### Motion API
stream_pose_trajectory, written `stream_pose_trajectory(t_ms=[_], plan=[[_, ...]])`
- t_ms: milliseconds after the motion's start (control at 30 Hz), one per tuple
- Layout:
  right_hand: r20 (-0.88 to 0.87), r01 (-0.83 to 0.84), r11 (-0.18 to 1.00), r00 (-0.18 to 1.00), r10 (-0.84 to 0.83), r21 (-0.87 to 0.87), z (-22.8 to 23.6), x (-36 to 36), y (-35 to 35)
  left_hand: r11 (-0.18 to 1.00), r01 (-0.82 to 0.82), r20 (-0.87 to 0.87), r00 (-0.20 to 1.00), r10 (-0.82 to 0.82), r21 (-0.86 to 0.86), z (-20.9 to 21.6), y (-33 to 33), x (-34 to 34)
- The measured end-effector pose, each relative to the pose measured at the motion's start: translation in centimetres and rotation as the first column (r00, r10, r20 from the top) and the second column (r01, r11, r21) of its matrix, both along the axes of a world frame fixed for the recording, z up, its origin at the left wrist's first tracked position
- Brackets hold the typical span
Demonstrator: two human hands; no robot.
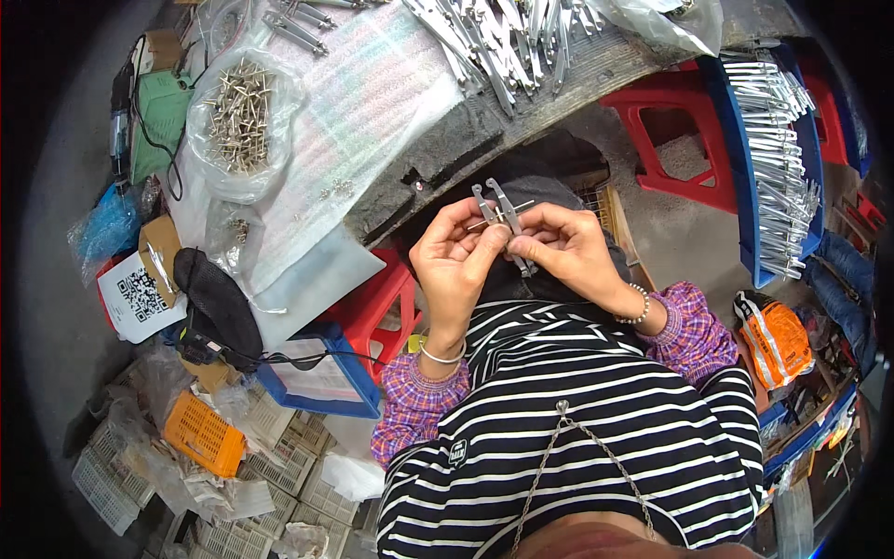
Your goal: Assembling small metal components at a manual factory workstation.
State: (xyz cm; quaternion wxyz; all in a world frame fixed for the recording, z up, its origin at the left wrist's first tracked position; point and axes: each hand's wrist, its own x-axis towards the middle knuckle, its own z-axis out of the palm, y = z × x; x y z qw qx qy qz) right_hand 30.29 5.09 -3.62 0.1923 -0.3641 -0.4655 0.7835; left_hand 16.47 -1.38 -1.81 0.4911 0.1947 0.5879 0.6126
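Observation:
In front of my lap I hold a grey metal linkage (504,203) with both hands. It has two slim arms with rounded, holed ends side by side, and a thin pin juts out crosswise on either side. My left hand (458,259) pinches it between thumb and fingers from the left. From the right, the thumb and fingers of my right hand (570,253) close on it too, the two thumbs nearly touching. My fingers hide the part's middle; its lower end shows below them.
A clear bag of metal pins (240,121) sits on the bench's wrapping sheet (358,98). Long metal strips (507,42) are piled at the far edge. At right, a blue bin (745,177) of metal pieces stands by a red stool (684,112).

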Motion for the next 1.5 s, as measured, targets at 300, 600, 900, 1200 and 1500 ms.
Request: stream_pose_trajectory(t_ms=[300,600,900,1200,1500], plan=[[0.075,-0.013,0.985,0.997,0.000,0.173,0.7,-0.1,0.2,0.999,0.043,-0.029,0.999,-0.042,0.019,-0.4,0.0,0.0],[0.060,-0.056,0.993,0.997,0.049,0.107,0.8,-0.2,0.3,1.000,-0.017,-0.131,0.991,0.019,0.017,-0.4,-0.1,-0.2],[0.046,-0.087,0.994,0.995,0.085,0.065,0.6,-0.2,0.2,0.996,0.073,-0.351,0.932,-0.087,-0.052,-1.2,-0.6,-1.2],[0.085,-0.106,0.989,0.992,0.098,0.105,0.4,-0.2,0.1,0.999,0.029,-0.305,0.952,-0.039,-0.036,-0.7,0.0,-1.1],[0.061,-0.064,0.993,0.996,0.058,0.097,0.9,-0.5,0.3,0.992,0.091,-0.245,0.963,-0.109,-0.084,-0.4,-0.2,-1.5]])
